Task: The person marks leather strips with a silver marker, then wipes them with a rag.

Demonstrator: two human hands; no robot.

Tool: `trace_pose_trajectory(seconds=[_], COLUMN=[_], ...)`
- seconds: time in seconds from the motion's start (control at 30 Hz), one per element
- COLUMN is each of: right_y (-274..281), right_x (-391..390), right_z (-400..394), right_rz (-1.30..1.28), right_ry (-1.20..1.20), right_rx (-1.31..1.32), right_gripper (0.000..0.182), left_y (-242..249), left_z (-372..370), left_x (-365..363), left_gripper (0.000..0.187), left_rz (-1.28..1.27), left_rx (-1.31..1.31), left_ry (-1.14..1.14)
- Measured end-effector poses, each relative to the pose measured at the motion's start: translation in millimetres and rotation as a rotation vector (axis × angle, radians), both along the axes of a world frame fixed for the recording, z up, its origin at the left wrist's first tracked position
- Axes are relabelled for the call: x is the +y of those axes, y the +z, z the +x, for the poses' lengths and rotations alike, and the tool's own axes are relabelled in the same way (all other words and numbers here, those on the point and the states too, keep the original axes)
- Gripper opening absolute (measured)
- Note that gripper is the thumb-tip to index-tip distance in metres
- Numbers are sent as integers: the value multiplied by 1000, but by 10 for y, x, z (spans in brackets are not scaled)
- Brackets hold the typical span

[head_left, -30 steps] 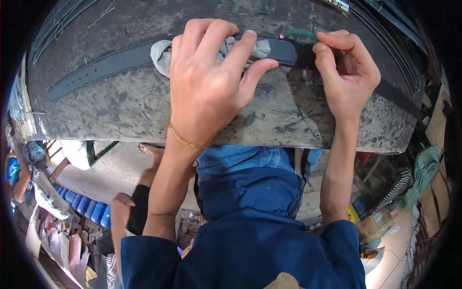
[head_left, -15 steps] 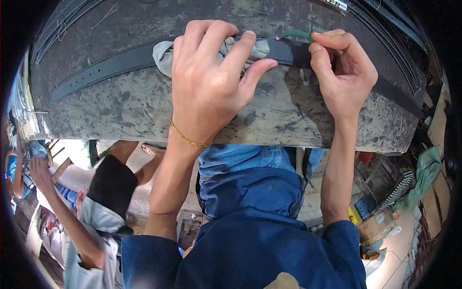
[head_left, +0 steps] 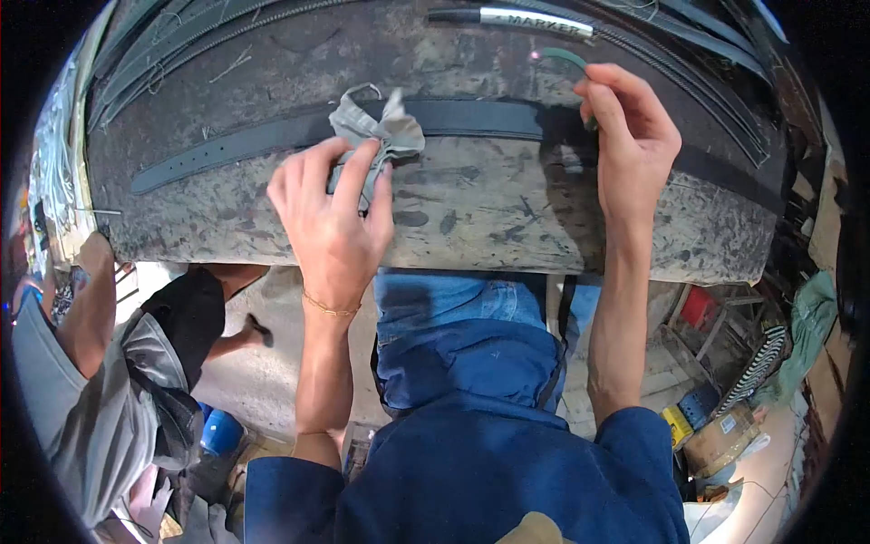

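A dark leather belt strap [head_left: 480, 118] with holes at its left end lies across the worn table [head_left: 453, 213]. My left hand [head_left: 335, 204] has its fingers wrapped round a crumpled grey cloth [head_left: 385, 131], which overlaps the strap's middle. Between thumb and forefinger, my right hand [head_left: 630, 136] pinches a thin green strip [head_left: 564, 56]. The strip's free end points left and has a small pinkish glow at its tip. It is held above the table, right of the cloth and apart from it.
A marker [head_left: 535, 20] lies near the far edge. Bundles of dark straps [head_left: 698, 77] rest at the back right, others [head_left: 172, 50] at the back left. Another person in grey [head_left: 136, 390] is at the left, a hand by the table corner. A cardboard box [head_left: 720, 440] stands low at the right.
My left hand has moved left and nearer my body with the cloth, uncovering more of the strap. My right hand has shifted slightly left with the green strip. The other person has moved closer.
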State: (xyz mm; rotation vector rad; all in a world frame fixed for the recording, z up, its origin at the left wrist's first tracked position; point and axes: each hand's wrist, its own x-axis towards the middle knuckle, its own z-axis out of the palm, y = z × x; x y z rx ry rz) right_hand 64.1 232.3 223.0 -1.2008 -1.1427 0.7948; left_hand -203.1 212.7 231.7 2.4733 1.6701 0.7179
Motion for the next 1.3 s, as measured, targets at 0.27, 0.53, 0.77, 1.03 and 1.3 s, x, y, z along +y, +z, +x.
trace_pose_trajectory(seconds=[0.27,0.53,0.77,1.03,1.3], right_y=[434,751,635,474,518], right_x=[-907,-2028,-2302,-2174,-2163], right_z=[970,2265,3108,3345,3412], right_rz=[-63,-403,-619,-681,-701], right_ry=[-234,-672,-445,-432,-431], right_rx=[235,-360,-585,-923,-883], right_gripper=[34,24,18,20,21], left_y=[-85,-70,-69,-74,-81], left_z=[757,850,897,941,930], left_x=[172,72,42,-18,-28], left_gripper=[32,33,30,35,39], left_rz=[115,117,153,146,142], left_rx=[-6,82,58,103,68], left_ry=[-51,-155,-132,-101,-84])
